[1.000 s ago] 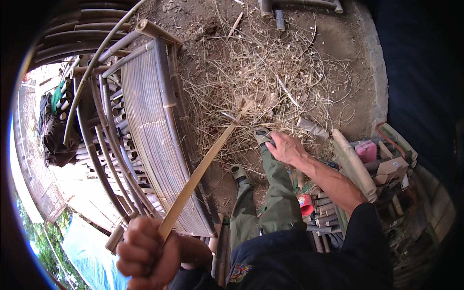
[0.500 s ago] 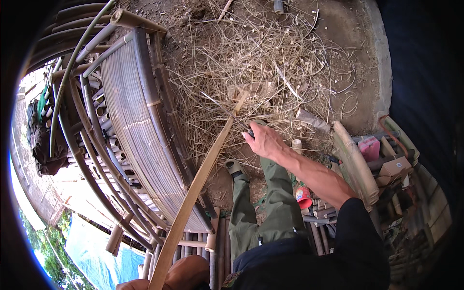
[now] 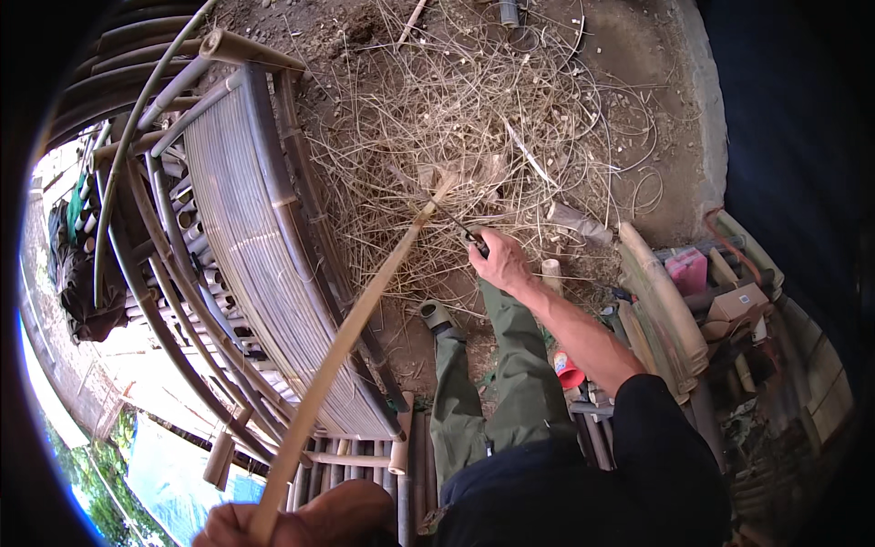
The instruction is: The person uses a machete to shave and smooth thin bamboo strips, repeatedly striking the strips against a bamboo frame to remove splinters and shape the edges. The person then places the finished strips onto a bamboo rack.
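Note:
A long, pale bamboo strip [image 3: 351,326] slants from the lower left up toward the ground ahead of my feet. My left hand [image 3: 239,527] is closed around its near end at the bottom edge of the view. In my right hand [image 3: 499,261] is a knife [image 3: 477,242] with a dark handle, its fingers wrapped around the grip. The thin blade points up and left, its tip meeting or crossing the strip close to the far end. Whether the edge cuts into the bamboo cannot be told.
Bamboo shavings [image 3: 510,109] cover the dirt ahead. On the left stands a slatted bamboo bench [image 3: 241,196]. To the right are split bamboo pieces [image 3: 661,292], a cardboard box [image 3: 736,305], a pink package [image 3: 685,270] and a red container [image 3: 569,372]. A bamboo tube [image 3: 551,272] stands near my right wrist.
My left hand has moved left and slightly up with the near end of the strip. The blade now lies nearer the strip's far end. The whole view has shifted slightly.

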The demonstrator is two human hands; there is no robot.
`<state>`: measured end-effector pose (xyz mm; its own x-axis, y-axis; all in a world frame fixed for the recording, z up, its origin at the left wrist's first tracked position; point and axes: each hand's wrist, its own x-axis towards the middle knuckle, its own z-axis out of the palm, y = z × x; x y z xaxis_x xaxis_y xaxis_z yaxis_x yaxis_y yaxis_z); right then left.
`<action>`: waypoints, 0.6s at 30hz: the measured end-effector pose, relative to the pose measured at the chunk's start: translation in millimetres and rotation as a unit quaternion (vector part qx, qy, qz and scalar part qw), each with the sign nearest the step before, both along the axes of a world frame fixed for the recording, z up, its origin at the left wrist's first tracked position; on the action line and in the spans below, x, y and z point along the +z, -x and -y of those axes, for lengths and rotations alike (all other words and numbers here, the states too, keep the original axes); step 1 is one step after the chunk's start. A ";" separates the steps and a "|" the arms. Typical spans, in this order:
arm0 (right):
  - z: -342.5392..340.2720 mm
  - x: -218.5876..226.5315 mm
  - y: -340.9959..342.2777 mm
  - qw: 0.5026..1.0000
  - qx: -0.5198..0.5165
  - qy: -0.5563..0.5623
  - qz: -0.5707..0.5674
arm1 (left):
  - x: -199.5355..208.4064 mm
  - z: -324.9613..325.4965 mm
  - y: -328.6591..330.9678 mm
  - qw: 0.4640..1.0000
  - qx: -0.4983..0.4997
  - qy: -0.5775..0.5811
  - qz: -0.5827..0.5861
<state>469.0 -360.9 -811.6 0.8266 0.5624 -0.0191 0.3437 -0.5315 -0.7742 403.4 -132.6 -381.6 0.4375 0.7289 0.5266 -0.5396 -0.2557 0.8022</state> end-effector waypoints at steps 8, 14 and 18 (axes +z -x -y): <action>-78.8 119.3 54.5 0.555 -0.484 -0.240 -0.633 | 108.8 -38.2 131.7 0.942 0.265 0.181 -0.098; -113.7 189.3 85.1 0.622 -0.455 -0.298 -0.564 | 129.5 -58.5 354.7 0.928 0.194 0.319 -0.018; -130.6 246.6 98.0 0.702 -0.374 -0.325 -0.511 | 68.0 -2.2 423.3 0.758 0.386 0.504 -0.146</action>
